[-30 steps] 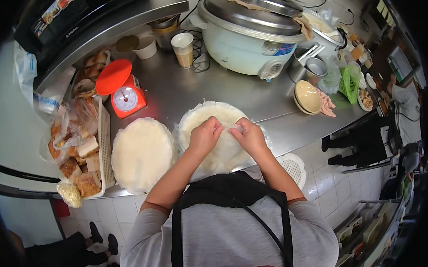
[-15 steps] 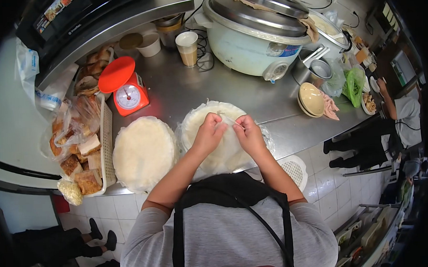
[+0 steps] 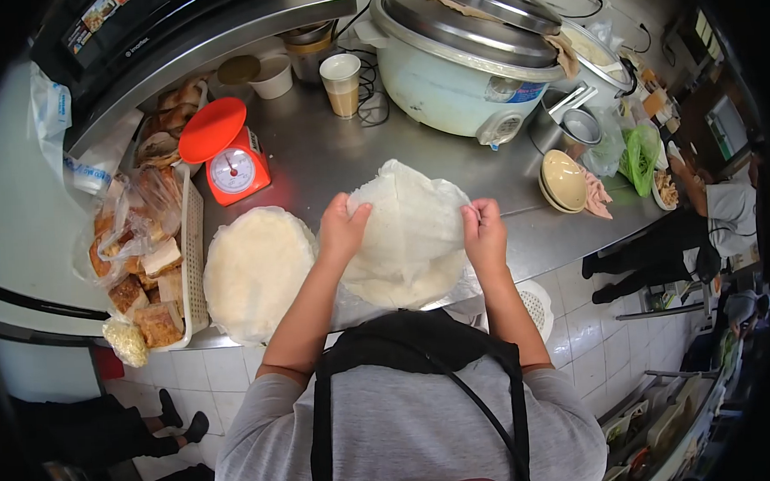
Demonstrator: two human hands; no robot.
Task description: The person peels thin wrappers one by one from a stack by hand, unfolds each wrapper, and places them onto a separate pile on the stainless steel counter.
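A thin, pale, round dough wrapper [image 3: 405, 212] is stretched between my hands, its far edge raised and a crease running down its middle. My left hand [image 3: 344, 229] pinches its left edge, and my right hand [image 3: 485, 234] grips the right edge between thumb and fingers. Beneath it, partly covered, lies a stack of similar wrappers [image 3: 396, 291] near the counter's front edge. Clear plastic shows around that stack. To the left sits another round pile of wrappers [image 3: 260, 273], apart from my hands.
A red scale [image 3: 231, 170] and a basket [image 3: 194, 257] of browned food pieces stand left. Behind are a paper cup [image 3: 342, 86] and a large cooker [image 3: 455, 83]. Bowls [image 3: 563, 181] sit to the right. A person [image 3: 728, 217] stands farther right; another person's legs [image 3: 170, 430] show lower left.
My hands have moved apart, from pinching close together over the stack to holding opposite sides of one wrapper. That wrapper has been lifted and spread open.
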